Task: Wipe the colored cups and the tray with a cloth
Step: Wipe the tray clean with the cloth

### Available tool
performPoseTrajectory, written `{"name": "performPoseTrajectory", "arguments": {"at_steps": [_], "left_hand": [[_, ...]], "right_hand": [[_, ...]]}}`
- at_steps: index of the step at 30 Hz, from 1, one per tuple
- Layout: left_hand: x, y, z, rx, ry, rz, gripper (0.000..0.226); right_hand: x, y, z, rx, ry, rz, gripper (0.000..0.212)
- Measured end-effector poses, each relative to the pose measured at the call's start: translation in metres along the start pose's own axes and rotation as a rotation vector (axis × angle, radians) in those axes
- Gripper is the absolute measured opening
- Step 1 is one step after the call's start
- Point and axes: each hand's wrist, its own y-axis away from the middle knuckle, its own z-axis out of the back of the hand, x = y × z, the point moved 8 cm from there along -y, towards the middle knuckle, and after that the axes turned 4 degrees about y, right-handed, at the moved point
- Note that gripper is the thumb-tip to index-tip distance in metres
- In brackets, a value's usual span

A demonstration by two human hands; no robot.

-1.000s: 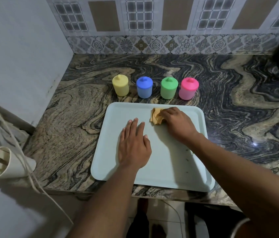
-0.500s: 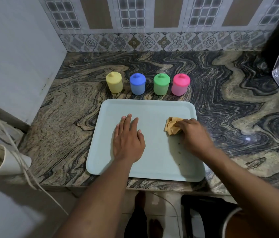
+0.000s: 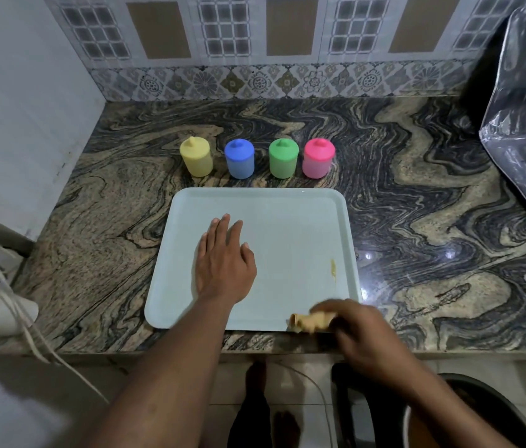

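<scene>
Two hands on the job: right hand [image 3: 355, 328], blurred, has its fingers [image 3: 333, 307] curled round the bunched cloth [image 3: 310, 321] at the tray's [image 3: 287, 221] near right corner; left hand [image 3: 223, 266] lies flat, fingers straight, pinning the tray to the tabletop [image 3: 417, 221]. Tray isn't done, I'd say: a yellowish smear [image 3: 333, 268] sits by its right rim, beyond the cloth. Yellow cup [image 3: 196, 156], blue cup [image 3: 239, 159], green cup [image 3: 283, 158] and pink cup [image 3: 318, 158] stand in a row behind the tray, untouched; can't tell if wiped.

This is looking like a home kitchen: a swirled stone tabletop [image 3: 417, 195] is running into a corner, and patterned wall tiles [image 3: 255, 80] are lining its far edge.
</scene>
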Motion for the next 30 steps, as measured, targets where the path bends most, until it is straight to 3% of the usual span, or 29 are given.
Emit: {"name": "performPoseTrajectory", "arguments": {"at_steps": [3,6,11,15,18,21,25,27,30], "left_hand": [[0.001,0.000,0.000,-0.008,-0.004,0.000,0.056],[0.000,0.000,-0.001,-0.009,0.007,0.005,0.056],[0.000,0.000,0.000,-0.005,0.009,0.005,0.057],[0.001,0.000,0.001,-0.003,0.010,0.005,0.056],[0.001,0.000,0.001,-0.005,0.011,0.006,0.056],[0.001,-0.001,0.000,-0.005,0.008,0.006,0.057],[0.001,-0.001,0.000,-0.001,-0.005,-0.003,0.057],[0.002,0.000,0.000,-0.001,-0.002,-0.004,0.057],[0.000,-0.001,0.000,-0.007,0.006,-0.005,0.057]], "right_hand": [[-0.013,-0.041,0.048,-0.181,-0.085,-0.084,0.033],[-0.019,-0.094,0.084,-0.370,0.145,-0.195,0.020],[0.002,-0.134,0.040,-0.101,0.632,-0.167,0.035],[0.013,-0.109,0.004,-0.110,0.927,-0.091,0.044],[0.020,-0.075,-0.002,-0.116,0.982,-0.073,0.027],[0.032,-0.030,-0.012,-0.081,0.928,0.031,0.020],[0.037,0.003,-0.012,0.215,0.795,-0.036,0.026],[0.017,-0.008,0.008,0.180,0.468,-0.173,0.017],[-0.022,-0.028,0.044,-0.046,-0.354,-0.507,0.021]]}}
